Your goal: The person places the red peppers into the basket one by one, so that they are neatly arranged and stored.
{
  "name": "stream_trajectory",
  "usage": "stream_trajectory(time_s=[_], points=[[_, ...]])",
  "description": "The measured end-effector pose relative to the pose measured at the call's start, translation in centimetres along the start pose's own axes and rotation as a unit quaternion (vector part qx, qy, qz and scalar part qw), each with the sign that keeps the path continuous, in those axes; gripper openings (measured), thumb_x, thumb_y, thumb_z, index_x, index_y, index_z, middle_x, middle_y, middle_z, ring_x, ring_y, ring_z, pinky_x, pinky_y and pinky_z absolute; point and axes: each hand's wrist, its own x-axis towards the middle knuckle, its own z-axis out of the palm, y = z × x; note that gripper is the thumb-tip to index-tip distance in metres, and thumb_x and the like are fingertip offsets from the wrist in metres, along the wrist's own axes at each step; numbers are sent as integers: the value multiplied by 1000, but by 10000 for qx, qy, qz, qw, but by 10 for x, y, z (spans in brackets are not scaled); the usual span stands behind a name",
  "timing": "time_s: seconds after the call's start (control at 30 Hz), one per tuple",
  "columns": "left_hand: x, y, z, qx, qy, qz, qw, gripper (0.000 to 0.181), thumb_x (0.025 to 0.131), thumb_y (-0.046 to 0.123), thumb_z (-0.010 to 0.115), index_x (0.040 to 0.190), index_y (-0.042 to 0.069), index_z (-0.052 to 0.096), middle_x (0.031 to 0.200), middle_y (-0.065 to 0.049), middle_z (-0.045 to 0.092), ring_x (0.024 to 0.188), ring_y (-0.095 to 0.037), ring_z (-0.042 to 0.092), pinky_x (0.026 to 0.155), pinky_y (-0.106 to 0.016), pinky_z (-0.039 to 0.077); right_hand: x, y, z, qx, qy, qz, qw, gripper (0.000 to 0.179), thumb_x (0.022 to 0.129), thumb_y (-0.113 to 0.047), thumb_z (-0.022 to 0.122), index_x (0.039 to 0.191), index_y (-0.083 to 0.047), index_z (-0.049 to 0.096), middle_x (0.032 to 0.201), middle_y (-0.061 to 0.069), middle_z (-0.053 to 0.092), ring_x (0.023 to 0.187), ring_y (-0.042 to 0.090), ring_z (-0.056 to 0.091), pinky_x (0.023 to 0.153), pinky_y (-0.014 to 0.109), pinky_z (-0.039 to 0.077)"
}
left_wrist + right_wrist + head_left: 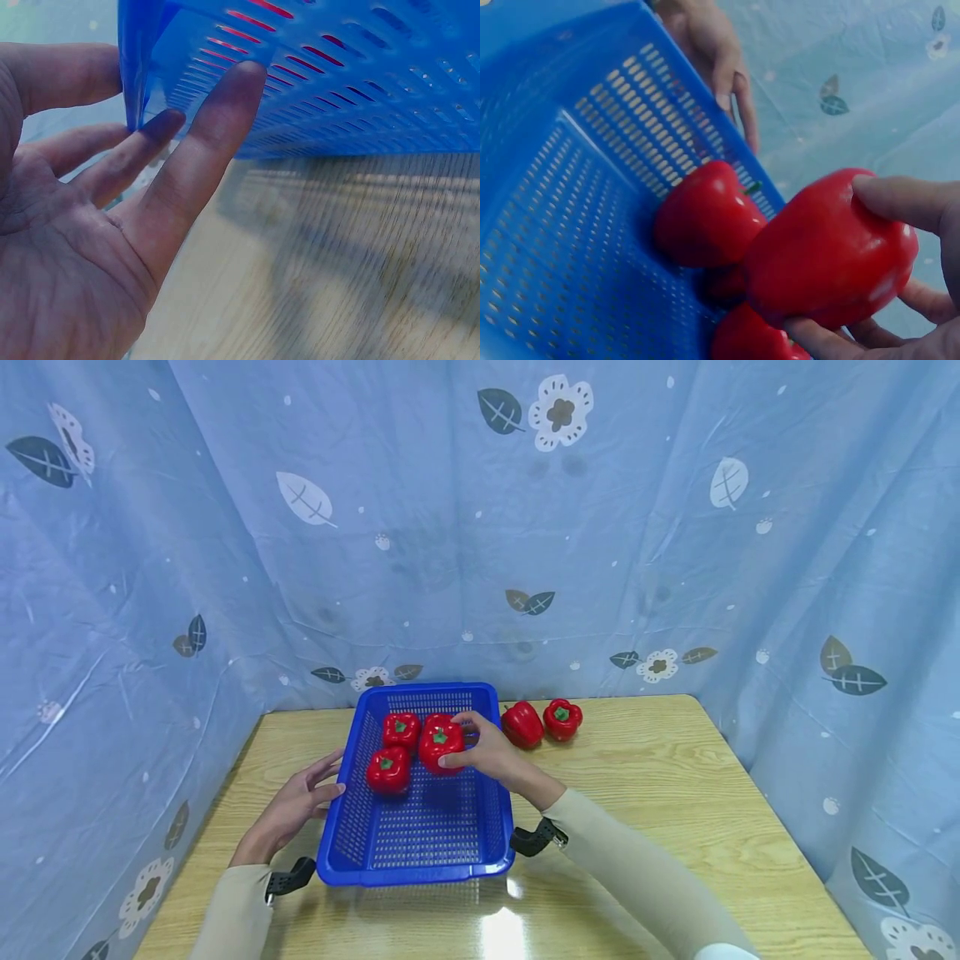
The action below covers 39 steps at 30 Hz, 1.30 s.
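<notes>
My right hand [487, 749] grips a red bell pepper [437, 750] with a green stem, held over the blue plastic basket [416, 878]. In the right wrist view, thumb and fingers lie around this pepper from the right. Inside the basket sit a red bell pepper [402, 727] at the back and another bell pepper [387, 774] in front of it. Red of a further pepper shows behind the held one, mostly hidden. With its fingers spread and fairly straight, my left hand [82, 202] touches the basket's left side at the rim and outer wall.
Two more red bell peppers stand on the wooden table [645, 777] right of the basket: one lying pepper [522, 725] and one pepper with its stem showing [562, 719]. A blue patterned curtain [420, 568] closes off the back and both sides.
</notes>
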Motion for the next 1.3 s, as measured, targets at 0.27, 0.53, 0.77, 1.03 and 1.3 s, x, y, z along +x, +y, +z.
stream_trajectory(time_s=[0.27,0.53,0.77,1.03,1.3], points=[[1,-2,-1,-27,-11,17,10000,74,96,26,63,157,22,22,158,-20,31,119,-35,62,91,-49,55,5,2,17,360,43,395,9986,62,75,-16,84,128,-12,52,131,16,53,111,29,59,82,41,59],[0,-2,-1,-48,-4,11,10000,74,95,25,63,157,22,22,158,-20,31,118,-35,62,91,-50,55,14,7,31,286,-20,809,9963,62,75,-15,84,128,-14,52,128,15,56,106,27,60,84,47,58],[0,0,1,-20,21,1,10000,74,95,25,63,157,22,23,158,-20,31,119,-36,62,91,-50,55,19,16,37,417,35,1181,9921,66,74,-10,84,131,-12,50,129,17,53,109,32,59,83,52,58],[0,0,1,22,-2,25,10000,74,96,26,63,157,22,22,158,-21,31,119,-36,61,91,-49,55,20,26,41,332,90,1239,9917,68,73,-5,82,132,-10,49,131,18,50,114,35,57,81,51,58],[-1,0,1,39,-6,50,10000,74,96,26,63,158,21,22,158,-21,31,119,-36,61,91,-49,56,23,32,43,211,278,1189,9923,68,71,-4,83,130,-11,48,129,16,53,107,30,57,74,43,58]])
